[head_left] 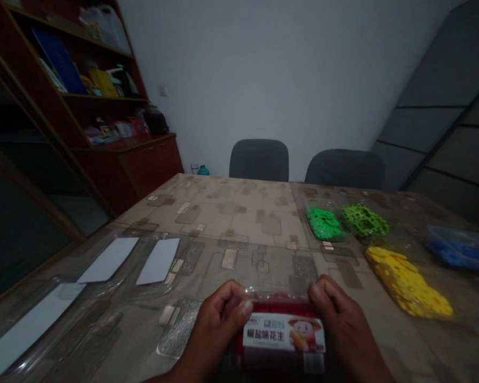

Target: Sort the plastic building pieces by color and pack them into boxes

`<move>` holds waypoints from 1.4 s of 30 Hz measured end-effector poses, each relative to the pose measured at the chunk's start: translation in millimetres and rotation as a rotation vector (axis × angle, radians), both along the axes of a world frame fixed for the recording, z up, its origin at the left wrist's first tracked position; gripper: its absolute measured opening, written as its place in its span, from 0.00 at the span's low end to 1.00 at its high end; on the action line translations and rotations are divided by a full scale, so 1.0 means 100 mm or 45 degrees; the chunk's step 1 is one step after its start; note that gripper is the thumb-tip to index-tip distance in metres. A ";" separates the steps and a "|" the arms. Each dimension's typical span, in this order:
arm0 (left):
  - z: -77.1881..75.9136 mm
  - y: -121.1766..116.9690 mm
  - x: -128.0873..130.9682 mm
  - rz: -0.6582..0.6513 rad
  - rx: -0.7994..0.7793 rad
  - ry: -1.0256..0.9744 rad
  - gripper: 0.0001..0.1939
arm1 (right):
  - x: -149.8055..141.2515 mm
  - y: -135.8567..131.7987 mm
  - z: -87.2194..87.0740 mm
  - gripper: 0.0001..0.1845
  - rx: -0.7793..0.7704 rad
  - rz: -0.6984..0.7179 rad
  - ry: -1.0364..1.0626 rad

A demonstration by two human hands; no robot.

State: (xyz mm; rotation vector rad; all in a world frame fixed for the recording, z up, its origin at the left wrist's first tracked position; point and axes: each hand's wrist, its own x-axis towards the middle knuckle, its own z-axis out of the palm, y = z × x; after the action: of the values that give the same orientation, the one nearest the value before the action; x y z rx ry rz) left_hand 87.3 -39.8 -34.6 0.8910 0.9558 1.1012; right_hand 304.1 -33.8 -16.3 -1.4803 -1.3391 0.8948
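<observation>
A clear plastic box with red contents and a white printed label (283, 332) rests at the table's near edge. My left hand (215, 324) grips its left side, thumb pressed on the label's corner. My right hand (343, 324) clasps its right side, fingers curled over the top rim. Both hands are closed on the box.
Piles of flat plastic pieces lie to the right: green (323, 223), lighter green (363, 219), yellow (409, 282), and blue ones in a clear box (459, 250). White sheets (159, 260) lie under the table's glass (239, 234) at left. Two chairs (259, 159) stand beyond; a bookcase (83, 96) is at left.
</observation>
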 end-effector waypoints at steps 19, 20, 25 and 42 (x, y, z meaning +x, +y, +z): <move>-0.01 0.21 0.11 0.047 -0.272 -0.144 0.19 | -0.03 0.24 -0.02 0.30 -0.300 0.074 0.250; -0.02 0.21 0.11 0.055 -0.279 -0.133 0.19 | -0.03 0.25 -0.02 0.30 -0.300 0.070 0.246; -0.07 0.22 0.11 0.067 -0.257 -0.127 0.19 | 0.00 0.24 -0.01 0.30 -0.363 0.084 0.242; -0.22 0.21 0.07 0.061 -0.142 -0.007 0.18 | 0.11 0.21 -0.11 0.31 -0.350 0.166 0.339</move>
State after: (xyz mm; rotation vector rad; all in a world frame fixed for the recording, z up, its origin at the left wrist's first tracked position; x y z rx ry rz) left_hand 94.7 -18.3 -56.2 0.7774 1.0286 1.0799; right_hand 314.9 -12.7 -27.6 -1.4272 -1.1586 1.3541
